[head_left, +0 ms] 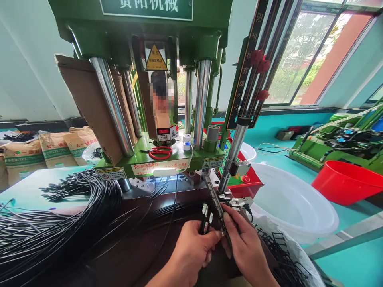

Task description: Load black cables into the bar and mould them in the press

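Observation:
My left hand is closed around several black cables whose metal USB-type plugs point upward. Beside it, my right hand wraps its fingers around the near end of a long narrow metal mould bar. That bar slants away from me, its far end by the front of the green press. The fingertips of both hands come close together at the bar's near end; what lies between them is too small to make out. More cable plugs lie just beyond my right hand.
A thick bundle of black cables covers the table's left side. Red-handled pliers rest on the press bed. To the right are black moulded scraps, a white tub and a red bucket. A steel column rises close by.

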`<state>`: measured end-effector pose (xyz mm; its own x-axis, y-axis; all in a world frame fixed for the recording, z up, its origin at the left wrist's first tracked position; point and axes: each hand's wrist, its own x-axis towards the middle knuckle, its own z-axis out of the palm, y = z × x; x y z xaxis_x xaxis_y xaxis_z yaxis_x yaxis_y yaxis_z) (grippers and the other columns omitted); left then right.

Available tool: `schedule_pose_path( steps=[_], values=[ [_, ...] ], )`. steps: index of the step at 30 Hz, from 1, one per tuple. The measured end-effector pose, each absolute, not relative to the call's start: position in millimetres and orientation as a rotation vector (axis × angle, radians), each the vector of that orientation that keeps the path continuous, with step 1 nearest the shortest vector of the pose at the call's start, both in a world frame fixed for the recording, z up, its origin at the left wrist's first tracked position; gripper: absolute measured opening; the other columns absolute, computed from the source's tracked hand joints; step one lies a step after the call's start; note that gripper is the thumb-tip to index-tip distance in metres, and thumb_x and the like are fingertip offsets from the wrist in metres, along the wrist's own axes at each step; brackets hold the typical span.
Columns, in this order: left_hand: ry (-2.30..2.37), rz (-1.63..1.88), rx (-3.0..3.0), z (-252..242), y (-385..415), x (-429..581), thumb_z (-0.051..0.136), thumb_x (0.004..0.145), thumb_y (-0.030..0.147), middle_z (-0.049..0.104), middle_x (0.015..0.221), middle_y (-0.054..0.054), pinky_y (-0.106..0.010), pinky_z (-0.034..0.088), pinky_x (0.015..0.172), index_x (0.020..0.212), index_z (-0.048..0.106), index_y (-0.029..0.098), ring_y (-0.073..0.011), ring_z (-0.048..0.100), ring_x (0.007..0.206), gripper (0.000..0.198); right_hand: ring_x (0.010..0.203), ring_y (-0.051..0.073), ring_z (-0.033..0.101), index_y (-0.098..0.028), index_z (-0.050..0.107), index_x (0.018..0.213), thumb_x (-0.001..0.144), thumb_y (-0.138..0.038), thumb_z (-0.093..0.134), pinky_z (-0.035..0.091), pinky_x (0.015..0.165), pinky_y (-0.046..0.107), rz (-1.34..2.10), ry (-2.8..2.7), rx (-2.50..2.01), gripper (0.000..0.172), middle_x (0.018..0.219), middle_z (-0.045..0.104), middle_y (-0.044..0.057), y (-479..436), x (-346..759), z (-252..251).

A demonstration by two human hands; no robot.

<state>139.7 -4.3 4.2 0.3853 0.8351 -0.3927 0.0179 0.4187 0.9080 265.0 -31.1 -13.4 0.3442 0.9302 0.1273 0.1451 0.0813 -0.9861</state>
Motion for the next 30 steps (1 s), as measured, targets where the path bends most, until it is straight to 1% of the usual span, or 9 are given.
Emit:
schedule_pose_path(
  steps=[2,5,7,9,13,17,20,25,30],
  values=[
    [1.032,0.654,1.007,2,-3,138,0.066,0.068,0.033,0.045,0.048,0.006,-0.018,0.022,0.031,0.065,0.051,0.017,-0.0047,0.034,0.034,0.023,0.038,0.012,0.045,-0.019,0.052,0.130,0.089,-0.051,0.050,0.038,0.034,0.021,0.914,-1.065,-1.359,0.052,0.047,0.051,-0.005,-31,266,-16],
    [0.983,0.684,0.975,-1,0,131,0.069,0.068,0.038,0.053,0.057,0.002,-0.020,0.039,0.041,0.070,0.055,0.014,-0.0078,0.046,0.045,0.028,0.038,0.011,0.042,-0.019,0.048,0.133,0.086,-0.054,0.052,0.036,0.030,0.019,1.070,-0.931,-1.309,0.058,0.048,0.048,-0.007,-35,268,-18],
    [0.977,0.725,0.957,-2,2,127,0.070,0.068,0.042,0.053,0.061,0.001,-0.021,0.042,0.046,0.070,0.055,0.014,-0.0084,0.048,0.050,0.032,0.038,0.010,0.042,-0.020,0.048,0.132,0.084,-0.054,0.056,0.035,0.028,0.017,1.125,-0.835,-1.276,0.060,0.049,0.047,-0.008,-39,271,-19],
    [0.992,0.750,0.969,-1,2,126,0.070,0.068,0.042,0.052,0.061,0.002,-0.019,0.038,0.042,0.073,0.056,0.014,-0.0074,0.046,0.048,0.032,0.038,0.009,0.042,-0.020,0.049,0.131,0.083,-0.054,0.058,0.034,0.028,0.016,1.143,-0.782,-1.262,0.060,0.049,0.047,-0.008,-42,273,-19],
    [1.016,0.710,0.997,2,1,131,0.068,0.069,0.045,0.047,0.054,0.006,-0.017,0.022,0.033,0.082,0.056,0.017,-0.0044,0.035,0.038,0.034,0.037,0.008,0.042,-0.020,0.051,0.129,0.081,-0.055,0.061,0.035,0.028,0.015,1.162,-0.748,-1.265,0.061,0.049,0.050,-0.007,-40,275,-21],
    [1.041,0.609,0.976,4,0,136,0.068,0.068,0.046,0.042,0.048,0.009,-0.018,0.012,0.031,0.077,0.053,0.019,-0.0026,0.026,0.032,0.032,0.036,0.007,0.042,-0.020,0.051,0.129,0.081,-0.054,0.061,0.035,0.027,0.016,1.177,-0.781,-1.256,0.060,0.055,0.056,-0.005,-36,276,-23],
    [1.044,0.575,0.989,4,0,137,0.067,0.068,0.045,0.042,0.046,0.009,-0.019,0.011,0.030,0.075,0.052,0.019,-0.0026,0.025,0.031,0.031,0.038,0.007,0.043,-0.020,0.051,0.129,0.083,-0.052,0.059,0.036,0.027,0.016,1.166,-0.813,-1.252,0.056,0.057,0.056,-0.005,-36,277,-22],
    [1.014,0.552,1.024,5,0,136,0.066,0.069,0.043,0.040,0.044,0.010,-0.019,0.013,0.029,0.075,0.052,0.020,-0.0033,0.025,0.030,0.028,0.039,0.006,0.044,-0.021,0.053,0.127,0.085,-0.051,0.058,0.037,0.027,0.016,1.176,-0.870,-1.262,0.053,0.065,0.058,-0.003,-38,277,-20],
    [1.028,0.539,1.028,5,1,135,0.066,0.069,0.041,0.043,0.045,0.009,-0.019,0.014,0.029,0.074,0.052,0.019,-0.0035,0.026,0.030,0.026,0.039,0.007,0.042,-0.018,0.053,0.128,0.086,-0.052,0.055,0.037,0.028,0.016,1.169,-0.957,-1.293,0.054,0.058,0.055,-0.004,-39,278,-19]
  ],
)
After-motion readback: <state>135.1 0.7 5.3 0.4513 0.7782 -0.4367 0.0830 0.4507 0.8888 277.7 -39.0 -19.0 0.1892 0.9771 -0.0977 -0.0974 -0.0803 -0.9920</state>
